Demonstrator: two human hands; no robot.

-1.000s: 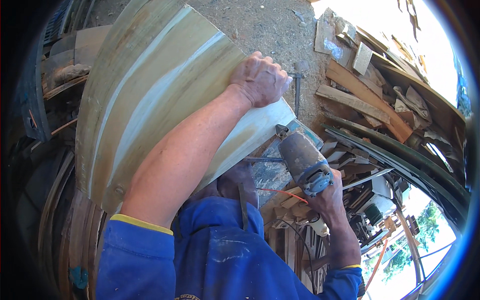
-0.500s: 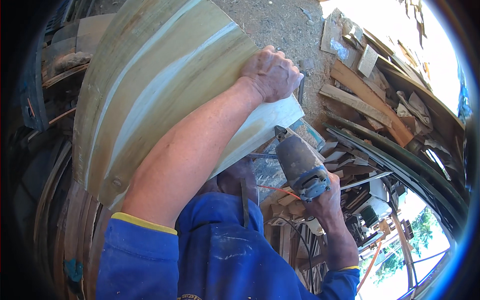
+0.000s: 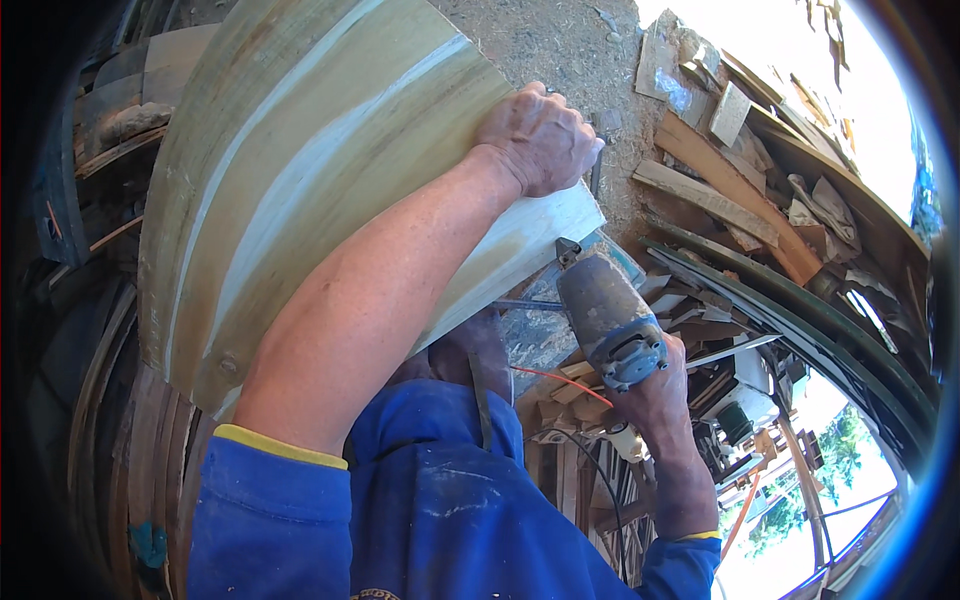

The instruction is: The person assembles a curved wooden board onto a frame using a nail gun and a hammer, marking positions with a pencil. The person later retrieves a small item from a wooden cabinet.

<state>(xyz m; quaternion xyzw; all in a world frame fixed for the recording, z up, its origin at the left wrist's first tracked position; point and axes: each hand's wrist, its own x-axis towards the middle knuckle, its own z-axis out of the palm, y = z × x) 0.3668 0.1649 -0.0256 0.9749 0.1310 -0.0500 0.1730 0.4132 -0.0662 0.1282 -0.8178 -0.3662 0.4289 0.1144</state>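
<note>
The left hand (image 3: 540, 140) is closed over the far edge of a large curved wooden panel (image 3: 310, 190), fingers wrapped past the rim and the palm flat on the panel face. The panel spreads from this hand back along the forearm, tilted, its pale lower corner edge ending just below the knuckles.

The right hand (image 3: 655, 395) grips the rear of a handheld power grinder (image 3: 605, 315). The tool nose points up at the panel's lower edge, just under the left hand; whether it touches the wood cannot be told. An orange cable (image 3: 560, 378) runs beside the right wrist.

Beyond the left hand lies bare sandy ground (image 3: 560, 50). To the outer side of the right hand, scrap timber offcuts (image 3: 720, 190) crowd close, leaving little side room.
</note>
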